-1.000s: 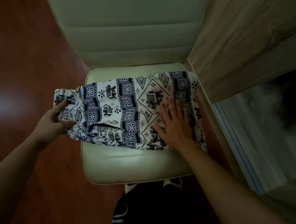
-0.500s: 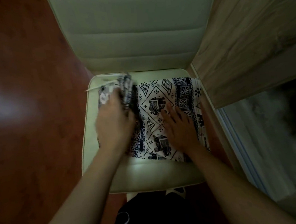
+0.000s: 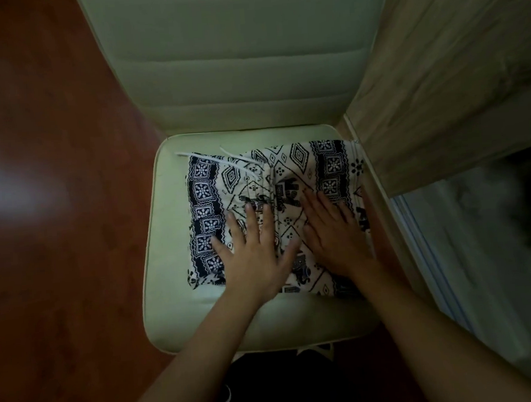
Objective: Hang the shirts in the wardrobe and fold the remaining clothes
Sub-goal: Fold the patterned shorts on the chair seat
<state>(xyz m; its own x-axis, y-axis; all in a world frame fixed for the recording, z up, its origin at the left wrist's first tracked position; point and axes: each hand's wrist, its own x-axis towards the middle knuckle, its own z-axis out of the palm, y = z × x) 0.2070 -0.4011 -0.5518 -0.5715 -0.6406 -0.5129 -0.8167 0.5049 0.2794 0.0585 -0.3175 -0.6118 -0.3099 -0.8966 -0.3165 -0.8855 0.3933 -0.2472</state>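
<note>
Obs.: elephant-print trousers lie folded on the chair seat, offset toward 3 o'clock. Their 3 o'clock edge sits against the wooden panel.

Hands: left hand and right hand both lie flat, palms down, fingers straight and spread. They press the cloth and grasp nothing. The left hand sits on the overlaid flap, the right just beside it toward 3 o'clock. The flap's free edge runs 12-to-6 between them.

Loose item: white drawstring trails off the bundle's 11 o'clock corner onto bare seat.

Assessment: step in hand appears to be flattening a fresh fold; trousers approx. halfway folded.

Recs.:
- Sweep palms from centre outward, left toward 9, right toward 3, to push air and creases out.
- Check the 6 o'clock hem: looks ragged at the 7 o'clock corner; square it before next fold.
- Tuck the drawstring inside the bundle, else it will hang out.
- Keep one palm down as anchor when lifting for the next fold; the seat looks smooth and thin cloth will prob. slide.
</note>
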